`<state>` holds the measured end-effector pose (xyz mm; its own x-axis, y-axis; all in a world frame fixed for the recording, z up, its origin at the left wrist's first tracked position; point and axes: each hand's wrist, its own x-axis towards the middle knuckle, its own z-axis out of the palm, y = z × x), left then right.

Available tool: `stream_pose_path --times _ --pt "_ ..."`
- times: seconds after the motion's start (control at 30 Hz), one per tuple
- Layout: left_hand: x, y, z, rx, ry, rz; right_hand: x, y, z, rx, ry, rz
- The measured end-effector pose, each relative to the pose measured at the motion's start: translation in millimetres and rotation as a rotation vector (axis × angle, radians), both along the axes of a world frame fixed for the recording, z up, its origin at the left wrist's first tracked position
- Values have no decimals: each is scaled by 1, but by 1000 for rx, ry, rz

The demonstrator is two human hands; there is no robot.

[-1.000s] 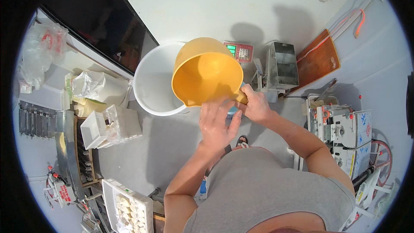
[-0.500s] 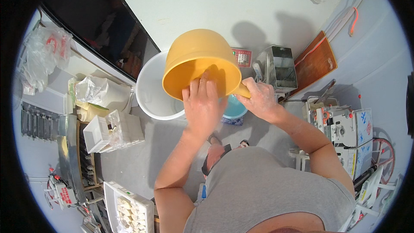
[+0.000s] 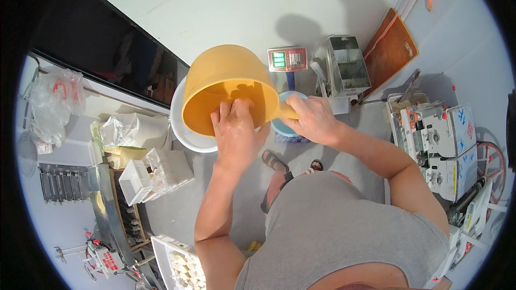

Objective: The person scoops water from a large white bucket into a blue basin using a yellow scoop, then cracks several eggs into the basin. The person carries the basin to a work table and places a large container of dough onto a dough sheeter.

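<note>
A large yellow plastic water dipper (image 3: 231, 64) is tilted with its mouth toward me, over a white bucket (image 3: 181, 129). My right hand (image 3: 313, 120), dusted with white, is closed around its short handle. My left hand (image 3: 236, 131) reaches into the dipper's mouth, fingers apart and bent against the inner wall; its fingertips lie partly in shadow. Beyond the handle, a light blue basin (image 3: 287, 128) sits on a scale, partly hidden by the dipper and my right hand.
The scale's lit display (image 3: 287, 59) stands behind the basin, beside a metal box (image 3: 348, 67). A white machine (image 3: 441, 145) is at the right. On the left are a white plastic bin (image 3: 156, 177) and a tray (image 3: 161, 255) of pale pieces.
The dipper and both hands have shifted left in the picture, and the whole view has moved too. More of the scale display now shows. My left hand stays inside the dipper.
</note>
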<state>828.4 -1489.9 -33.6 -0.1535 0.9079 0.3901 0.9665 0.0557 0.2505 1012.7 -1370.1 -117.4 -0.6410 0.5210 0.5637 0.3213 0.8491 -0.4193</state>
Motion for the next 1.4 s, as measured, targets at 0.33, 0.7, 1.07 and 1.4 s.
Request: stream_pose_path --times 0.33,0.7,1.07,1.4 --pt "-34 -87 -13 210 -1627 189 -11 2 -7 -130 -110 -66" --pt "-66 -147 -89 371 -2180 396 -41 -7 -27 -205 -176 12" --pt "4 -246 -350 -276 -1300 746 -34 -7 -66 -356 -398 -26" --pt "-12 -217 -326 -405 -1317 427 -26 -5 -88 -486 -445 -60"
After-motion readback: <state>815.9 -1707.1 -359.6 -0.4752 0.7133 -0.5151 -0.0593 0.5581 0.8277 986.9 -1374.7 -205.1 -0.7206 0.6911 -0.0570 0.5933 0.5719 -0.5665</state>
